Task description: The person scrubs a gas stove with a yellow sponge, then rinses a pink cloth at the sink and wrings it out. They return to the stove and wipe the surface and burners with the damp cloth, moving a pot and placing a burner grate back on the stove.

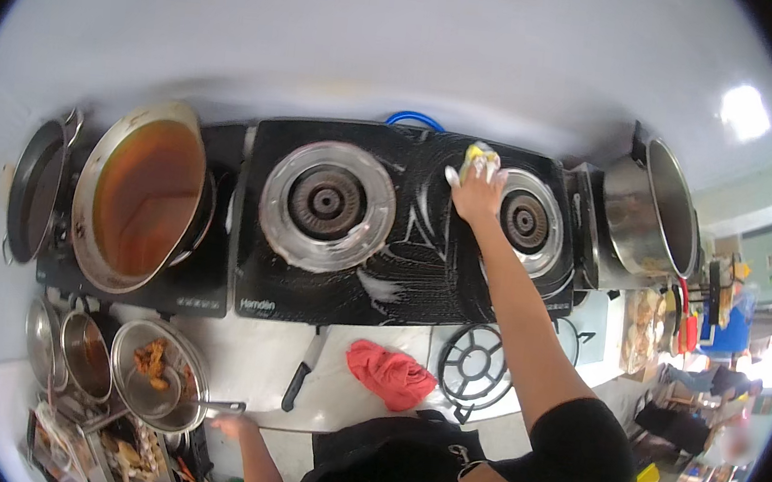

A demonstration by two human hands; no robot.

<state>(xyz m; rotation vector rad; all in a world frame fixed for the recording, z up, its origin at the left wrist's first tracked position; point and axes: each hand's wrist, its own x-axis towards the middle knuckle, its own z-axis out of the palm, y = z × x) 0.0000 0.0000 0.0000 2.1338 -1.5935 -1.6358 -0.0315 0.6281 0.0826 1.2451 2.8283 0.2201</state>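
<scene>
The right hand (477, 195), partly curled over a suds-covered yellow pad (482, 154), presses it at 1 o'clock, apparently for firm contact with the glossy black 2-burner stove (412, 230); the left hand's (231, 425) grip, at 7 o'clock, cannot be told.

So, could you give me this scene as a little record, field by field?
Stove: flat black two-burner stove, streaked with white suds
Right hand: holding a soapy yellow sponge against the stove, beside the right burner
Left hand: near a thin silver metal handle; contact unclear
In front of the stove: black round metal grate, crumpled red cloth, knife with a black handle
Left of the stove: wide metal pan of reddish-brown liquid
Right of the stove: large silver metal pot
</scene>
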